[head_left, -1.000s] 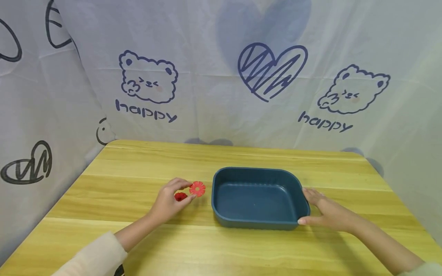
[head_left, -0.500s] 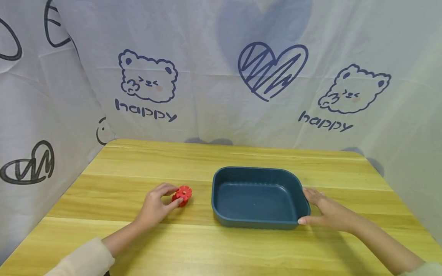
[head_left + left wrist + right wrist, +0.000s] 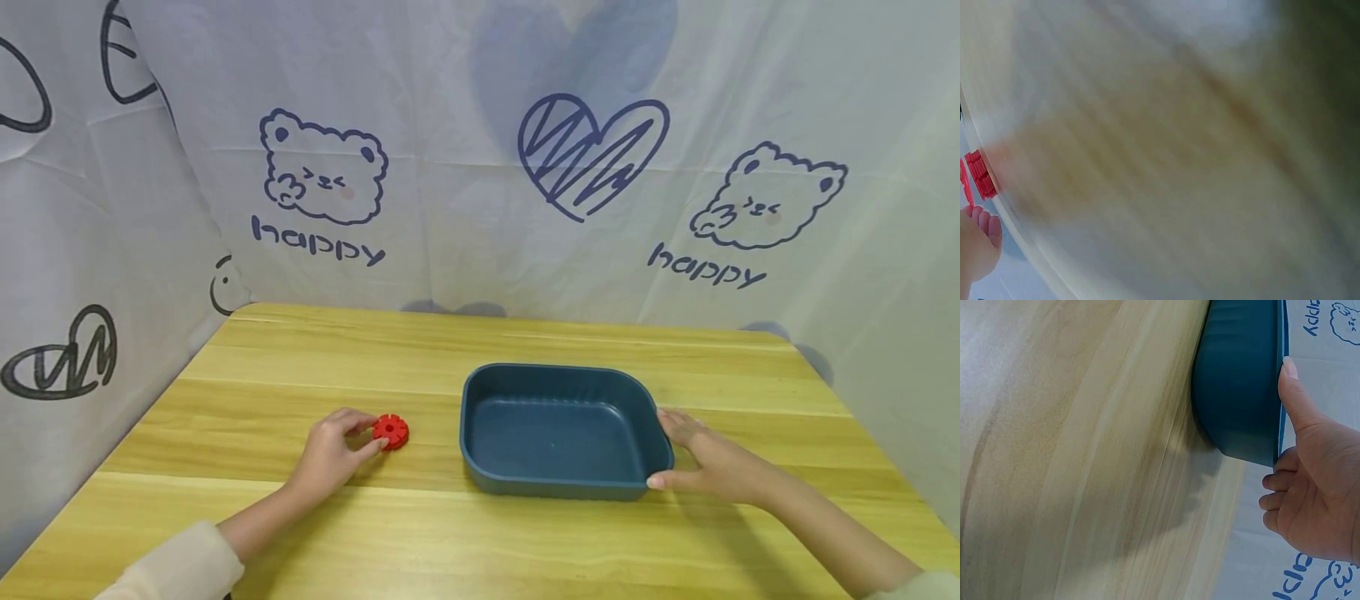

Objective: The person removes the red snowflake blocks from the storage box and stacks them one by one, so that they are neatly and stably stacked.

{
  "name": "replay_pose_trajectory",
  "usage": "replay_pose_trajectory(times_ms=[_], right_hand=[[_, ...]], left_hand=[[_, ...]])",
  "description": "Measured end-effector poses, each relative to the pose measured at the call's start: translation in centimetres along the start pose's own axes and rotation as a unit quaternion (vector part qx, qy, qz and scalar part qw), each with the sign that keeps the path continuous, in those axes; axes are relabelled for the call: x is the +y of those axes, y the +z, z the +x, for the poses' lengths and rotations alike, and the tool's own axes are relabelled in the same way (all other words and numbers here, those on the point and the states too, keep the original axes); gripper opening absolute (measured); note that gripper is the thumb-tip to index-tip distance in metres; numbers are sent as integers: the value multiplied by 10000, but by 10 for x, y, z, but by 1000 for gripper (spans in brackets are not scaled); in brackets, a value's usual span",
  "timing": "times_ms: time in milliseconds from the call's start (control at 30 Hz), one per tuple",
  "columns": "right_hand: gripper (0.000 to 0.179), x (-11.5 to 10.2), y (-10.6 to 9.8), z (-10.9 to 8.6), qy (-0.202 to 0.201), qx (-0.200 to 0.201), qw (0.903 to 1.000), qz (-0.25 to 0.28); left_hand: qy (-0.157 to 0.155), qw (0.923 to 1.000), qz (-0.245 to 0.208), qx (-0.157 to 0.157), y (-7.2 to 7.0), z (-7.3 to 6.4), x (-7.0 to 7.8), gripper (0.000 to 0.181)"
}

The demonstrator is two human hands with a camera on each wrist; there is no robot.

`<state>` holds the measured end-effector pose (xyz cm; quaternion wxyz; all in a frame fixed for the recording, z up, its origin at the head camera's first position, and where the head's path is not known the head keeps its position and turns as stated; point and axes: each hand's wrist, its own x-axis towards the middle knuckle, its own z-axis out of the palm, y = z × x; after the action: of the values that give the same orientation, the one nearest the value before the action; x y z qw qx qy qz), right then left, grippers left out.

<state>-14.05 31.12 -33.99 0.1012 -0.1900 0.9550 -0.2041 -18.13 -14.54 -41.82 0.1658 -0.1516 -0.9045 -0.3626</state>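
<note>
A short stack of red plastic snowflake discs [image 3: 982, 175], round with notched edges, stands on the table left of the tub. My left hand [image 3: 330, 450] pinches one more red snowflake disc [image 3: 966, 181] between thumb and fingertips. In the head view this disc [image 3: 391, 430] overlaps the stack; in the left wrist view it shows beside it, at the frame's edge. An open dark blue plastic tub [image 3: 566, 482] stands right of the discs with nothing inside. My right hand [image 3: 712, 462] holds the tub's right end, thumb at the front corner and fingers along the side wall.
The wood-grain table [image 3: 420, 542] carries the tub and discs. Behind it hangs a pale cloth [image 3: 465, 267] printed with bears, hearts and the word "happy". Another stretch of the cloth borders the left side.
My left hand has moved left and down with the red disc, from near the tub's left wall to the stack. My right hand and the tub have stayed in place.
</note>
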Motion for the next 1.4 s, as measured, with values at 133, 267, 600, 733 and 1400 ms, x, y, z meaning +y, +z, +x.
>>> replay_pose_trajectory(times_ms=[133,267,600,733,1400], right_hand=[[99,0,0,-1,-2,19,10000,-19],[99,1,1,-1,3,-13,10000,-42],[98,4,1,1,-51,-22,10000,-77],[98,4,2,2,-86,23,9999,-66],[100,4,-2,4,-42,-181,9998,-70]], left_hand=[[-48,9999,45,-84,1,0,0,24],[-34,9998,96,-150,1,0,0,25],[-92,9995,130,-261,0,0,1,25],[-119,9995,119,-274,-1,-1,1,25],[171,9988,365,-262,-30,27,15,34]])
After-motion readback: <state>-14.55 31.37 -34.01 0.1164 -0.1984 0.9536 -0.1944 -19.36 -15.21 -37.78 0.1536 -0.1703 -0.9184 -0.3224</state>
